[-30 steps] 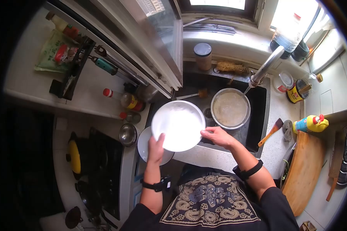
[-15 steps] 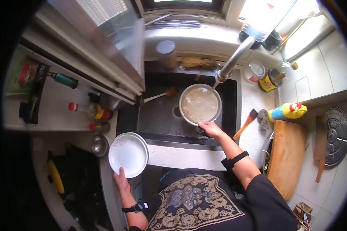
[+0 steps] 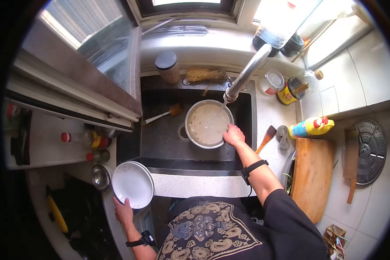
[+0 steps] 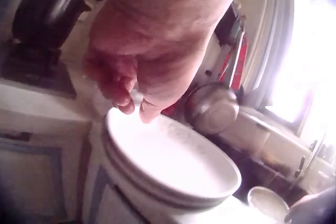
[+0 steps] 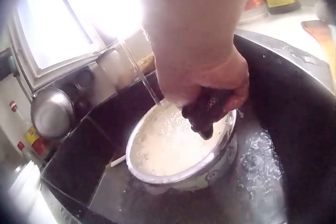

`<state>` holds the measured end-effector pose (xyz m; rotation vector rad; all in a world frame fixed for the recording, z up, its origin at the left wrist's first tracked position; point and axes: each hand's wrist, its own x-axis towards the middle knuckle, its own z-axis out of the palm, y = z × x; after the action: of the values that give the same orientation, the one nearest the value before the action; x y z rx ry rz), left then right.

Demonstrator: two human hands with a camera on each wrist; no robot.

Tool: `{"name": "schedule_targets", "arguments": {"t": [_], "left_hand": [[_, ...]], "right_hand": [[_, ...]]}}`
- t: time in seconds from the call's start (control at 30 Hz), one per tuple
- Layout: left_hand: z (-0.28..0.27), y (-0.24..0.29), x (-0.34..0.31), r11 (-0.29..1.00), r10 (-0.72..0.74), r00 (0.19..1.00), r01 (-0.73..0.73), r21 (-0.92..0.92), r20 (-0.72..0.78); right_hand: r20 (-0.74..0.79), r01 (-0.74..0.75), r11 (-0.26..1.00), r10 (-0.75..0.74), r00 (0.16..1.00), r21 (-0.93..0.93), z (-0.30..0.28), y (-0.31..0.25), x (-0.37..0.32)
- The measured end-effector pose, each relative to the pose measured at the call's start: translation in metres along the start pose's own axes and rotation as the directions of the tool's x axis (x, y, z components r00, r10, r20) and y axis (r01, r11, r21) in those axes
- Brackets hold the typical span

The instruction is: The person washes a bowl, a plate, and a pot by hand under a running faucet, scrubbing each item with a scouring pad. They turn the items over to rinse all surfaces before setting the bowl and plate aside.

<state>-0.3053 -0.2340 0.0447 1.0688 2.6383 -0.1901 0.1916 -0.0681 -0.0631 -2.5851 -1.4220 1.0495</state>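
My left hand [image 3: 125, 212] pinches the near rim of a stack of white plates [image 3: 133, 184], thumb on top. In the left wrist view, the plates [image 4: 178, 155] show a faint pattern inside the upper rim and lie one on another. My right hand [image 3: 234, 135] is at the right rim of a round metal pot [image 3: 208, 123] filled with cloudy, foamy water. The right wrist view shows a crumpled dark cloth [image 5: 205, 111] gripped in its fingers, just over the water. From the faucet [image 3: 251, 71] a thin stream runs into the pot.
The pot stands in a dark sink [image 3: 160, 145], beside a white-handled brush [image 3: 162, 115]. On the right counter are a wooden spatula [image 3: 266, 138], a yellow bottle [image 3: 312, 127] and an upright cutting board [image 3: 312, 177]. A small metal bowl [image 3: 101, 177] sits left of the plates.
The upper plate, held in both hands, went down to the left onto the other one. My right hand let go of it and moved to the pot's rim. The head view has shifted.
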Motion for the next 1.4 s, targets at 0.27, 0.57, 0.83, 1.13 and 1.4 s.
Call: {"name": "schedule_targets", "arguments": {"t": [0.27, 0.57, 0.83, 1.13, 1.4], "left_hand": [[-0.059, 0.150, -0.037, 0.551, 0.591, 0.756, -0.122, -0.826, 0.282], [0.099, 0.351, -0.032, 0.616, 0.741, 0.440, -0.146, -0.774, 0.507], [0.163, 0.406, -0.017, 0.833, 0.434, 0.627, -0.006, -0.553, 0.647], [0.189, 0.410, -0.003, 0.840, 0.469, 0.595, -0.073, -0.537, 0.652], [0.191, 0.404, -0.003, 0.859, 0.494, 0.542, -0.179, -0.480, 0.680]], "right_hand": [[0.052, 0.011, 0.998, -0.014, 0.999, 0.061, -0.006, -0.010, 0.022], [0.043, 0.004, 0.946, -0.019, 0.999, 0.323, 0.009, 0.000, 0.039], [0.048, -0.009, 0.866, -0.017, 0.999, 0.501, 0.032, 0.023, 0.034], [-0.197, 0.097, 0.891, -0.009, 0.980, 0.443, 0.058, 0.058, 0.041], [-0.188, 0.180, 0.982, -0.167, 0.968, 0.054, 0.032, 0.046, 0.053]]}}
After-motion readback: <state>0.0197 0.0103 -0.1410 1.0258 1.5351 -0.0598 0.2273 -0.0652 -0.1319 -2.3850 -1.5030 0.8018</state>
